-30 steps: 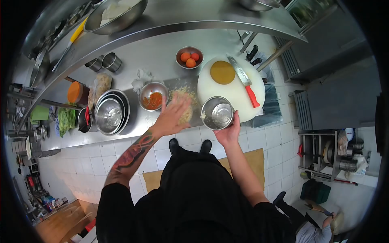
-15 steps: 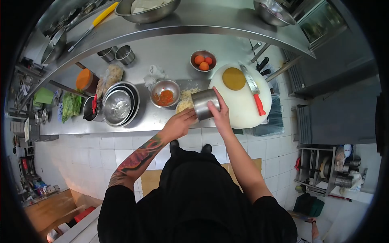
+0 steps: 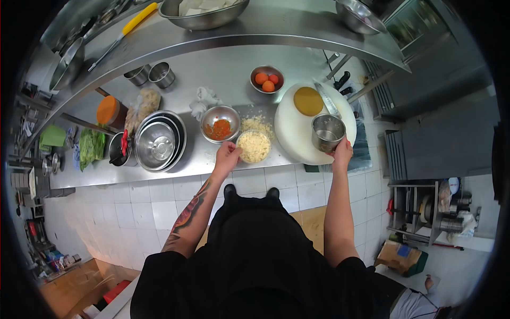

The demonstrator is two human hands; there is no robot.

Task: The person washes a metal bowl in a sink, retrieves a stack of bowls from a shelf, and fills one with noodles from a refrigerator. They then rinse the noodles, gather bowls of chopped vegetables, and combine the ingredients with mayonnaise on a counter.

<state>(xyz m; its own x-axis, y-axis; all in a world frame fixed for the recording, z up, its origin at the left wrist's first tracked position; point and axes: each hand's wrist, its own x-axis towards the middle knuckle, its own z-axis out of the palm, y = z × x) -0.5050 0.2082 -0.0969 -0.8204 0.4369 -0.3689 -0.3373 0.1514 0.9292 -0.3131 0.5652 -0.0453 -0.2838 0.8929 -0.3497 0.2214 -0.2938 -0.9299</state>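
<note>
My right hand [image 3: 342,152] grips a steel cup [image 3: 328,133] by its side, above the round white cutting board [image 3: 289,133]. The cup is upright with its mouth toward me, and nothing fills it. My left hand [image 3: 228,154] has its fingers pinched at the left rim of a round tub [image 3: 254,160] heaped with pale chopped bits, perhaps garlic. More of these bits [image 3: 257,125] lie scattered on the steel counter behind the tub. A steel bowl [image 3: 207,132] holding an orange-red chopped mix stands left of it. A knife [image 3: 325,98] lies on the board, its handle hidden behind the cup.
A brown disc [image 3: 308,101] lies on the board. Behind stands a bowl of orange-red round items [image 3: 268,82]. Nested steel bowls [image 3: 155,142], a crumpled cloth [image 3: 204,102] and an orange-lidded jar [image 3: 110,110] are at left. A steel shelf [image 3: 297,40] overhangs the counter's back.
My right hand has carried the cup from over the tub rightward to above the board, turning it upright. My left hand has left the cup and moved to the tub's left rim.
</note>
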